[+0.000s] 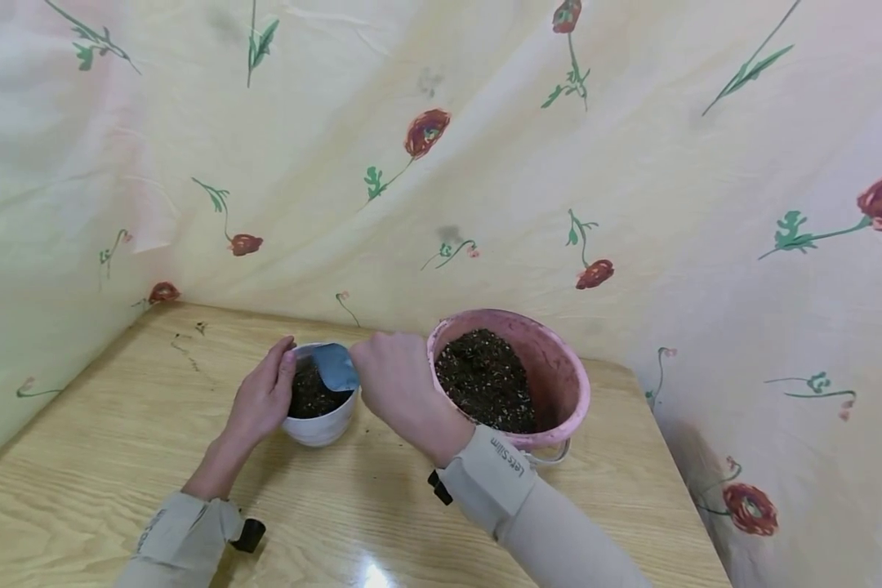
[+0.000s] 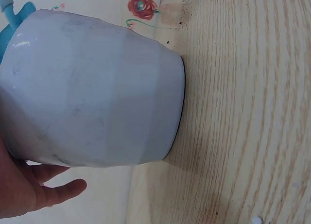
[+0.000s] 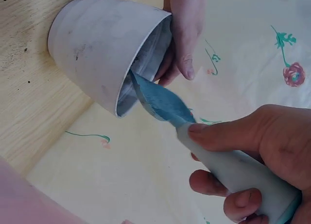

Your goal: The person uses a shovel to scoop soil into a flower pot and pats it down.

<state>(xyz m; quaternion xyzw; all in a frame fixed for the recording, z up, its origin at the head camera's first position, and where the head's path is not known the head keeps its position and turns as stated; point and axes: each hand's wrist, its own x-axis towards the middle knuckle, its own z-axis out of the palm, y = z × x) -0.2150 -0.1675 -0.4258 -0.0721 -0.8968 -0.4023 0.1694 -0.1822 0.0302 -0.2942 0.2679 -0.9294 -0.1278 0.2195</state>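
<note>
A white flowerpot (image 1: 319, 431) stands on the table, with dark soil (image 1: 313, 394) inside it. My left hand (image 1: 262, 390) holds the pot at its left side, thumb near the rim and fingers around the outer wall. In my right hand (image 1: 403, 390) is a hand trowel (image 3: 163, 101) with a blue blade and a pale grip; the fingers curl round that grip. The trowel's blade tilts down over the pot's mouth, its tip just inside the rim in the right wrist view.
Right of the pot, behind my right wrist, stands a pink bucket (image 1: 563, 384) partly filled with soil (image 1: 485, 380). Its handle hangs at the front. Soil crumbs lie on the wooden table (image 1: 353, 523). A flowered cloth (image 1: 323, 163) hangs behind and at both sides.
</note>
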